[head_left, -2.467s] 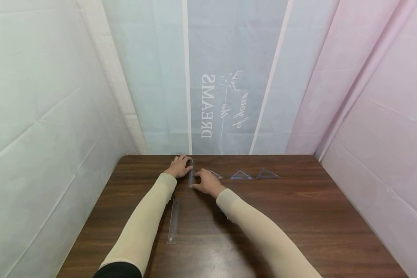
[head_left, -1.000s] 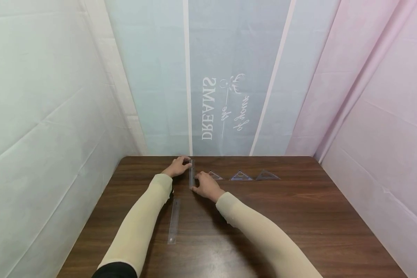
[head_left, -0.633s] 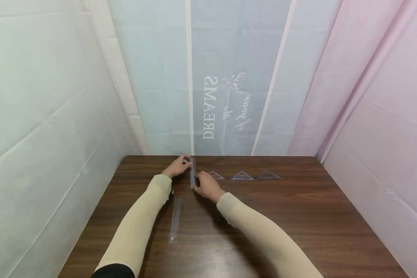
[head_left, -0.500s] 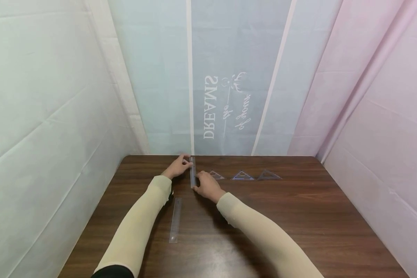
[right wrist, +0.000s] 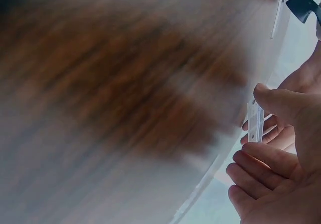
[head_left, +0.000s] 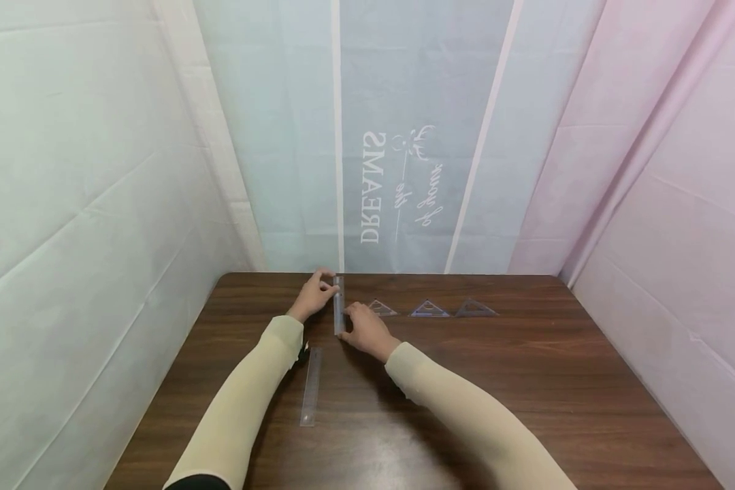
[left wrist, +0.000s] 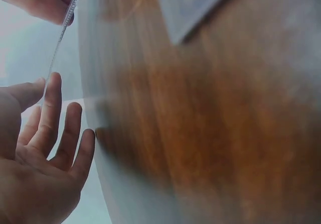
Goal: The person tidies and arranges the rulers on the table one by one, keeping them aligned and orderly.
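Note:
A clear plastic ruler (head_left: 339, 305) points away from me near the table's back edge, held between both hands. At its far end, the left hand (head_left: 312, 296) pinches it between thumb and index finger. The left wrist view shows the ruler (left wrist: 60, 38) edge-on, with the left hand's (left wrist: 47, 143) other fingers spread. The right hand (head_left: 369, 331) grips the near end; in the right wrist view its thumb and index finger (right wrist: 271, 156) lie at opposite edges of the ruler (right wrist: 255, 122). A second clear ruler (head_left: 311, 388) lies flat on the table nearer me.
To the right of the hands, a row of set squares lies on the brown wooden table (head_left: 527, 381): a clear one (head_left: 382, 309) partly behind the right hand, a blue-tinted one (head_left: 429, 309), and a darker clear one (head_left: 476, 309). A printed curtain (head_left: 404, 82) hangs behind the table.
The left hand's fingers have lifted and arched, leaving a gap between thumb and index finger. The held ruler looks lighter and slightly tilted differently. The right hand has barely moved.

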The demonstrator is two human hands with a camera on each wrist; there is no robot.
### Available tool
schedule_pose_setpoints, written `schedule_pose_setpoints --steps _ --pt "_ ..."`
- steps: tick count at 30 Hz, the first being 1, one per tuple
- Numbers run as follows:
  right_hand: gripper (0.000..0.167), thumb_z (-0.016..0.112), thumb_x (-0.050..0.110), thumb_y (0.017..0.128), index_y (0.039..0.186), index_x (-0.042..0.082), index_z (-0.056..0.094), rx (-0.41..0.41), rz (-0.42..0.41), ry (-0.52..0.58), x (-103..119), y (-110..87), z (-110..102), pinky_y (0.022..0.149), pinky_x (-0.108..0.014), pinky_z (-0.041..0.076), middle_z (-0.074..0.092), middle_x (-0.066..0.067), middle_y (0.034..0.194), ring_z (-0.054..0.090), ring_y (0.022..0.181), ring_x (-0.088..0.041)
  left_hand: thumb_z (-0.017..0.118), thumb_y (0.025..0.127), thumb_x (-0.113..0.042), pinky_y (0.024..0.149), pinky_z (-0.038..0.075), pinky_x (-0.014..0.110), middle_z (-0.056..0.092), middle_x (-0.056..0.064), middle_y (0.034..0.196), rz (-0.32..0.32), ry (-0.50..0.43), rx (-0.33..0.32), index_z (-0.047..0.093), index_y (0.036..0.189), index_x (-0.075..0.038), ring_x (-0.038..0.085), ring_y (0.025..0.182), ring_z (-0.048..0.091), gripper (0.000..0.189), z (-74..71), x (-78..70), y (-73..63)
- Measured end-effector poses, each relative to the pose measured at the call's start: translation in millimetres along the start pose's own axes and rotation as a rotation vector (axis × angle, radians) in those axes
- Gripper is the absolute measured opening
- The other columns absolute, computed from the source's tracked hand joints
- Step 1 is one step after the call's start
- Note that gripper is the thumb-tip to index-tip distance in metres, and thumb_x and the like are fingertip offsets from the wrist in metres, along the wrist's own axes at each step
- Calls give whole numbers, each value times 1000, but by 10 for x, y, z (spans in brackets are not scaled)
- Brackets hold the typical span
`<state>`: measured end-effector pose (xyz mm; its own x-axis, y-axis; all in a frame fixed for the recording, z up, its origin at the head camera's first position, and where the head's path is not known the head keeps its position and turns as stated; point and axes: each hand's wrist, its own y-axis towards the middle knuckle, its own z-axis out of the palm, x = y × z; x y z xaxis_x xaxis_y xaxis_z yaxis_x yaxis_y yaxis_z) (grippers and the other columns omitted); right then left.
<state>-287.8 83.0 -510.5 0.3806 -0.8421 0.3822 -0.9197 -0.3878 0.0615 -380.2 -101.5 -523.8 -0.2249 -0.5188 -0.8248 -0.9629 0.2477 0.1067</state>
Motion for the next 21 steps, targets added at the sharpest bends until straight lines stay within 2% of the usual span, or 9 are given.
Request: schedule_pose_setpoints --steps 7,13,15,17,21 --pt "64 84 29 97 146 -3 60 -15 -32 68 -40 -102 -65 111 -48 51 62 -16 143 62 132 -33 64 111 -22 86 51 42 74 22 119 -8 -109 -12 50 151 -5 37 112 70 46 -28 -26 -82" --pt "63 83 27 98 147 -4 59 -24 -59 102 -70 -181 -141 108 -48 53 63 -16 142 63 129 -32 66 110 -25 83 49 38 73 21 120 1 -157 -10 51 150 -7 37 114 70 47 -54 -87 -146" --pt "63 84 27 97 147 -3 59 -26 -65 106 -66 -214 -172 106 -47 54 64 -15 141 64 127 -31 66 110 -25 77 48 36 75 20 117 16 -166 -2 50 152 -5 37 108 70 49 -57 -105 -168" --pt "63 84 28 97 147 -3 59 -26 -68 102 -60 -249 -199 106 -47 54 64 -15 141 63 127 -30 66 110 -26 69 45 34 76 19 114 32 -177 9 50 154 -5 35 90 68 51 -61 -120 -187" --pt "65 84 30 97 148 -3 59 -30 -76 90 -44 -322 -236 110 -49 52 63 -15 143 61 132 -32 65 111 -26 59 41 31 76 17 110 53 -186 27 52 156 -9 22 66 51 50 -76 -164 -243"
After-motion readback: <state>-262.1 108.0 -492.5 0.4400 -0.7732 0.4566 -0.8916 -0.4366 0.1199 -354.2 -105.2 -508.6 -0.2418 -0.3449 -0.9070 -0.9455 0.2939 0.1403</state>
